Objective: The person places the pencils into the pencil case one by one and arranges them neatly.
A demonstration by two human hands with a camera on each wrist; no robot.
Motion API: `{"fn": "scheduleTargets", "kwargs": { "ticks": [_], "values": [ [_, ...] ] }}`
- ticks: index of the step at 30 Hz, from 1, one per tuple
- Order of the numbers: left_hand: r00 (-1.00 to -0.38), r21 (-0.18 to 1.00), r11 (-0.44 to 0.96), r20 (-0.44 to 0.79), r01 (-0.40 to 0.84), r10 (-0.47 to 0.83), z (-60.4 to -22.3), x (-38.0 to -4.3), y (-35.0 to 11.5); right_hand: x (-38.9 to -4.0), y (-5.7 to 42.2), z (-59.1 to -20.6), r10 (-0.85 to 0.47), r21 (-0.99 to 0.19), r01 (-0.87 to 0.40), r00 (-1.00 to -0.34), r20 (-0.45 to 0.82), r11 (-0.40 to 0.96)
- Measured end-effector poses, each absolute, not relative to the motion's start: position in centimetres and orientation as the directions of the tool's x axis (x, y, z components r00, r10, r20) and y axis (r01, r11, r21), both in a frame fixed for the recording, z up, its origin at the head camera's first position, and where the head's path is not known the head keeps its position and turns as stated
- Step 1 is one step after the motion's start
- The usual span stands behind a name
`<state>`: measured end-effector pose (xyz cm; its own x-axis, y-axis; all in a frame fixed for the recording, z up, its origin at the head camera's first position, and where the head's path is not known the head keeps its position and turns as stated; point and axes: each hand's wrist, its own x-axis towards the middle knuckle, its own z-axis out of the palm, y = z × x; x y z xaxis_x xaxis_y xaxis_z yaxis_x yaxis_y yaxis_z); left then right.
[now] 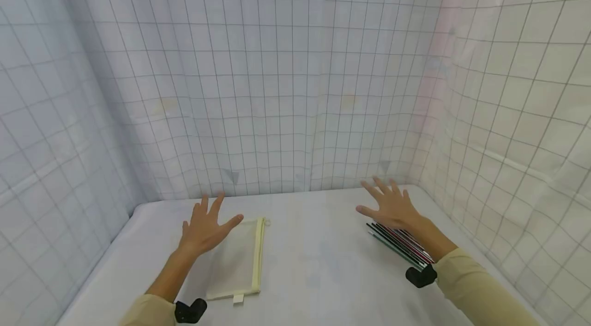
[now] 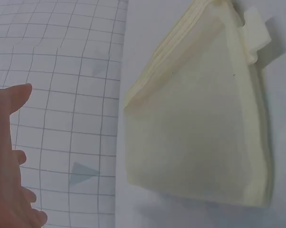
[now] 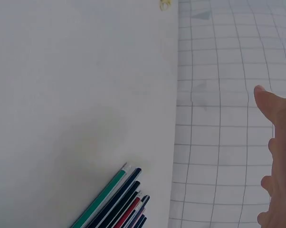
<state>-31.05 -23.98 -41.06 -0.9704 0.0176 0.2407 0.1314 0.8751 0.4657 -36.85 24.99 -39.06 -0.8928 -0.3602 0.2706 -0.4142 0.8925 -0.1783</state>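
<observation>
A pale yellow zippered mesh pouch (image 1: pixel 235 259) lies flat on the left of the white table, its zipper strip along the right side and a small tab at the near edge. Over its left side hovers my left hand (image 1: pixel 201 230), fingers spread, holding nothing. In the left wrist view the pouch (image 2: pixel 195 118) looks closed and flat. On the right lies a bundle of slim pens or pencils (image 1: pixel 399 244), with green, dark and red barrels (image 3: pixel 117 204) showing. My right hand (image 1: pixel 391 206) is raised above their far end, fingers spread and holding nothing; the hand and forearm hide part of the bundle.
White cloth walls with a grid pattern (image 1: pixel 286 84) enclose the back and both sides of the table (image 1: pixel 318 264). Each wrist wears a black strap piece, the left one (image 1: pixel 191 310) and the right one (image 1: pixel 421 275), by light sleeves.
</observation>
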Motion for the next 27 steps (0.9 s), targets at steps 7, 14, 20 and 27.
{"fn": "scheduleTargets", "kwargs": {
  "ticks": [7, 14, 20, 27],
  "values": [
    [-0.992, 0.561, 0.826, 0.123, 0.058, -0.014, -43.7, -31.3, -21.8, -37.2, 27.6, -39.3, -0.393, -0.316, -0.482, -0.867, 0.307, 0.817],
    [-0.999, 0.614, 0.789, 0.034, 0.002, -0.025, -45.8, -30.6, -20.1, -37.9, 30.4, -40.6, -0.35, -0.461, -0.434, -0.9, 0.26, 0.774],
    [-0.997, 0.597, 0.8, -0.005, -0.06, -0.071, -46.4, -30.3, -19.1, -38.3, 32.7, -42.6, -0.271, -0.515, -0.336, -0.942, 0.198, 0.789],
    [-0.995, 0.601, 0.795, -0.002, -0.077, -0.095, -47.2, -30.5, -19.3, -38.7, 34.2, -45.8, -0.217, -0.552, -0.245, -0.969, 0.116, 0.797]
  ]
}}
